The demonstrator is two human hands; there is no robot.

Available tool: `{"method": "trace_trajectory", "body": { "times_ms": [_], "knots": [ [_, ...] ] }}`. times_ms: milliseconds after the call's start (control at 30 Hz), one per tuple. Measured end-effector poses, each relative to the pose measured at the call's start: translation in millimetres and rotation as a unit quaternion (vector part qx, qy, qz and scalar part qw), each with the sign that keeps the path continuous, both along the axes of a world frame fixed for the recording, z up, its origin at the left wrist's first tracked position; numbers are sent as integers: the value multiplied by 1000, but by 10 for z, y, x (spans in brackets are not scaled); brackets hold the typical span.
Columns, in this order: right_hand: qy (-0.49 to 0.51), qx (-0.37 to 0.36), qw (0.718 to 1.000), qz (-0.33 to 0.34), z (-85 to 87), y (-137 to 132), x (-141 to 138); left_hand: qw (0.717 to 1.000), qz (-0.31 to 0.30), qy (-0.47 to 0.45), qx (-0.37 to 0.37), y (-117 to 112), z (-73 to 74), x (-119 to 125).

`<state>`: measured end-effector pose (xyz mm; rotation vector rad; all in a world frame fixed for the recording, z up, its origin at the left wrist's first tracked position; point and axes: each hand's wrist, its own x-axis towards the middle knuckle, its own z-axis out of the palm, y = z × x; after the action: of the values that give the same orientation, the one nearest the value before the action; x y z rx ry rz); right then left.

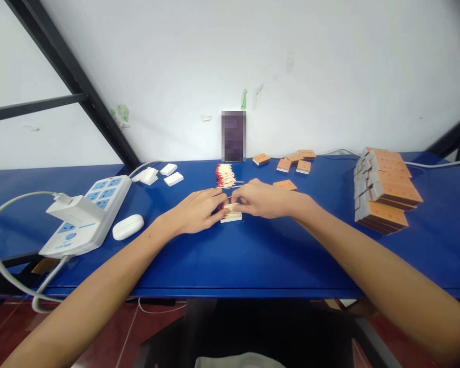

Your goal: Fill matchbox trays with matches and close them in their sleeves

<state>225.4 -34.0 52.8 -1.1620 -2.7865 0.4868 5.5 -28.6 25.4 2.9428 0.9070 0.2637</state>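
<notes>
The white matchbox tray [231,218] sits on the blue table [230,266] between the two hands, with its long axis seeming to run left to right and a layer of matches [232,208] lying in it along that same line, red heads at the left end. The left hand [199,210] is at the tray's left end, thumb down by the rim and fingers curled over its far side. The right hand [260,199] comes in from the tray's right, its bent fingertips over the matches and the far edge. Both hands are right at the tray, neither clearly nearer; fingers hide the contact, so I cannot tell whether either one is pinching a match or merely resting there. The relation that counts, I judge, is how the sticks line up with the tray: the loose match pile [226,176] lies just beyond the tray, a little to its left, and its heads also point mostly left, so those sticks run roughly parallel to the tray's length. A single orange matchbox [285,185] lies beyond the tray to the right, past the right wrist, and a stack of orange matchboxes [387,184] stands well to the tray's right.
</notes>
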Motion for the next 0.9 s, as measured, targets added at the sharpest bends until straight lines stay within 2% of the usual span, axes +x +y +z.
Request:
{"method": "trace_trajectory", "body": {
  "times_ms": [133,300,467,733,900],
  "knots": [
    [30,-5,1000,8,-22,23,28,1000,9,-15,-13,-5,23,-4],
    [56,6,998,-19,-27,45,64,996,46,-70,-4,43,15,-24],
    [60,-22,998,-2,-17,32,56,995,97,-15,28,151,-65,-55],
    [28,-39,999,4,-102,91,76,992,121,-23,-11,225,-163,-72],
    [82,-27,995,-42,-125,147,105,993,114,-8,0,236,-165,-28]
  ]
}}
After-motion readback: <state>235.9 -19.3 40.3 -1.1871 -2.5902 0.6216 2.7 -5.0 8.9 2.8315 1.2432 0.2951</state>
